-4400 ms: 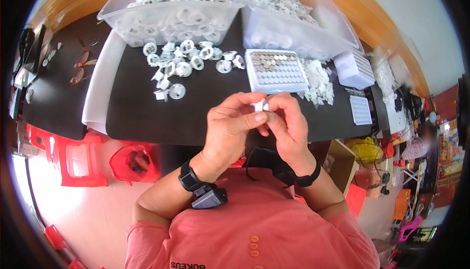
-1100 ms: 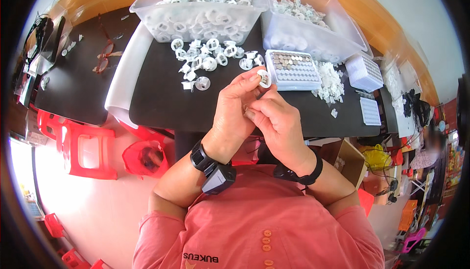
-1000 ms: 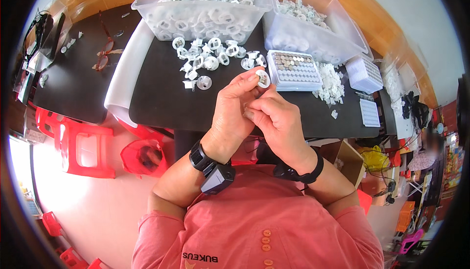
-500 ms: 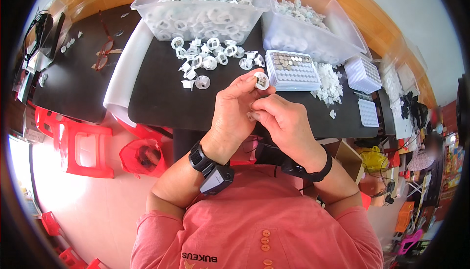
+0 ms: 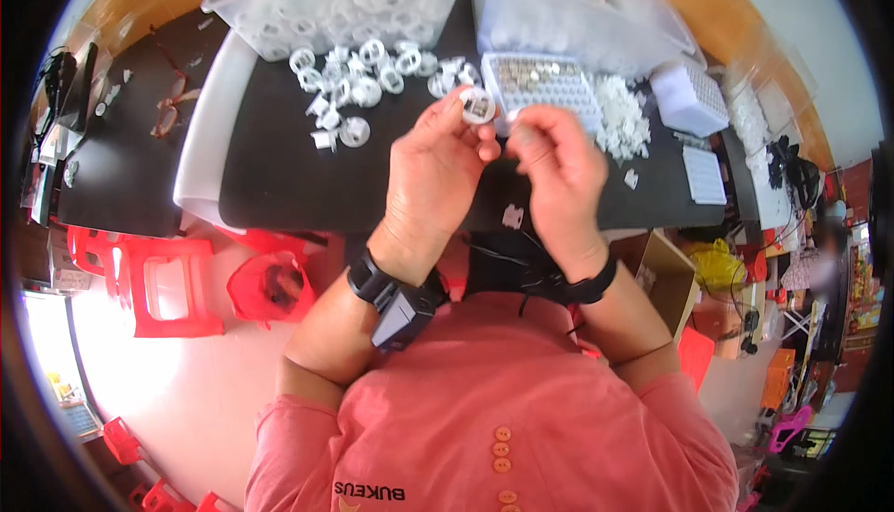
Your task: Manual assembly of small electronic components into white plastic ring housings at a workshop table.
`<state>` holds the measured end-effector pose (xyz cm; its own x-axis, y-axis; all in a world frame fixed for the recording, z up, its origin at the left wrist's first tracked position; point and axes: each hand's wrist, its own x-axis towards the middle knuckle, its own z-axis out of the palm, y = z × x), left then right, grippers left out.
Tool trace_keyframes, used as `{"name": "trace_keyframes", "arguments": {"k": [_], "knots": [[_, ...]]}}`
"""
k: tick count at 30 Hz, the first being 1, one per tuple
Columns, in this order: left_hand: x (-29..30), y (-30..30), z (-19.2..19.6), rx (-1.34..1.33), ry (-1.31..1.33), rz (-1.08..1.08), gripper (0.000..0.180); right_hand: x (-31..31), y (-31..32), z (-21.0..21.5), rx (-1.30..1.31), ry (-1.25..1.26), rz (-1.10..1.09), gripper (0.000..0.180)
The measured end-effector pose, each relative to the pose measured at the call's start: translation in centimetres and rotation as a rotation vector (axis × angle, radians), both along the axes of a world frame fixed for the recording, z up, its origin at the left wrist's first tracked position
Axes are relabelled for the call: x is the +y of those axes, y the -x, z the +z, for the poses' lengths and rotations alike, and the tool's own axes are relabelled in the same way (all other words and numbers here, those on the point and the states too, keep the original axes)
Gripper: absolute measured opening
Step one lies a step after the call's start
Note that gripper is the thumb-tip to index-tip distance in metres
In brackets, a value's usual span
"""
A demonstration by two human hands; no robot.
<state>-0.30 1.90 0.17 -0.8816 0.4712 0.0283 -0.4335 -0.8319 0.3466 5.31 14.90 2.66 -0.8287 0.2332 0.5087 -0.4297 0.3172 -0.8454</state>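
Observation:
My left hand (image 5: 436, 163) is closed, its thumb and fingertips pinching the edge of a round white plastic housing (image 5: 478, 107) with small metal parts in its middle. Just right of it is my right hand (image 5: 559, 163), slightly blurred, with thumb and index finger pressed together near the housing. Something small and whitish shows at those fingertips; I cannot make out what it is. Below the hands, by the table's near edge, lies a small flat white plastic piece (image 5: 513, 216). Beyond my fingers stands a white tray (image 5: 577, 113) with rows of pockets, some filled with small metallic parts.
Loose white housings (image 5: 354, 93) lie behind my left hand. Two translucent bins (image 5: 270, 23) of white parts stand at the back. Right of the tray are a heap of small white pieces (image 5: 622, 121), stacked trays (image 5: 689, 102) and a flat tray (image 5: 704, 177). Red stools (image 5: 177, 279) stand at the left.
My right hand has moved away from below my left palm, up and right toward the tray. The view has shifted, and the small white piece near the table edge now shows plainly.

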Motion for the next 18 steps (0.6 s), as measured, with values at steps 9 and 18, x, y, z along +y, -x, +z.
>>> {"name": "trace_keyframes", "arguments": {"k": [9, 18], "knots": [[-0.7, -0.8, 0.4, 0.038, 0.065, -0.054, 0.029, 5.6, -4.8, 1.3, 0.156, -0.677, 0.147, 0.031], [-1.1, -1.2, 0.0, 0.073, 0.051, -0.079, 0.028, 2.8, -6.4, -1.4, 0.175, -1.002, 0.017, 0.031]]}}
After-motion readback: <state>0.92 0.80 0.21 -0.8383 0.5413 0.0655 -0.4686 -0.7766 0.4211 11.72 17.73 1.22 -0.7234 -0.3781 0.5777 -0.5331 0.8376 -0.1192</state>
